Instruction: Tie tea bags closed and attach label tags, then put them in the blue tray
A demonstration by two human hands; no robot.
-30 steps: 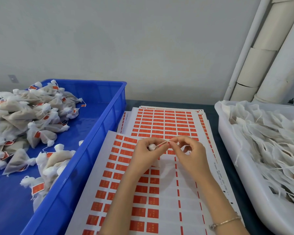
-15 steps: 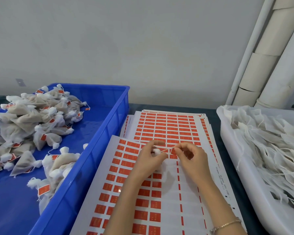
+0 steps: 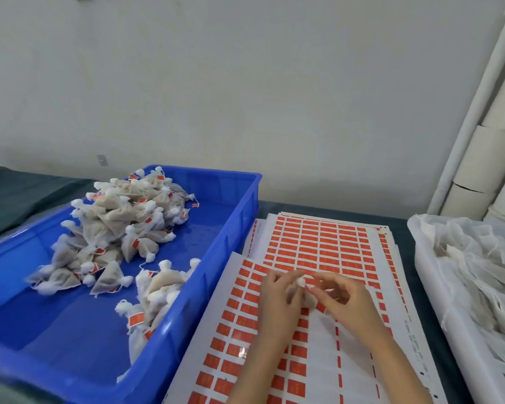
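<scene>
1. Hands, head view: left hand (image 3: 277, 297) and right hand (image 3: 346, 300) meet over the near label sheet (image 3: 239, 333), low and right of centre; both forearms enter from the bottom edge.
2. Tea bag (image 3: 301, 282) sits between the two hands, over the sheet and well apart from the blue tray (image 3: 233, 228); its white gathered tuft pokes up between the fingertips; its body is mostly hidden behind the fingers; whether it touches the sheet cannot be told.
3. Left hand: fingers curled round the bag's neck just below the tuft, clenched on it.
4. Right hand: thumb and forefinger pinched together on the neck right beside the tuft; other fingers loosely curled; blur hides whether a thread or a tag lies in the pinch.
5. Blue tray lies left of the sheets, its right wall just beside the near sheet's edge; finished tea bags (image 3: 123, 225) heaped inside toward the far left, a smaller cluster against the right wall; red tags show on many.
6. Near label sheet: rows of red labels on its left part, bare white backing with thin red strips on its right part; it overlaps a stack of label sheets (image 3: 318, 243) farther back.
7. White tray (image 3: 438, 301) at the right edge holds flat white bags (image 3: 478, 272) with loose strings.
8. Cardboard tubes (image 3: 484, 158) and white pipe (image 3: 468, 123) stand in the far right corner; dark table (image 3: 318, 207) under everything.
</scene>
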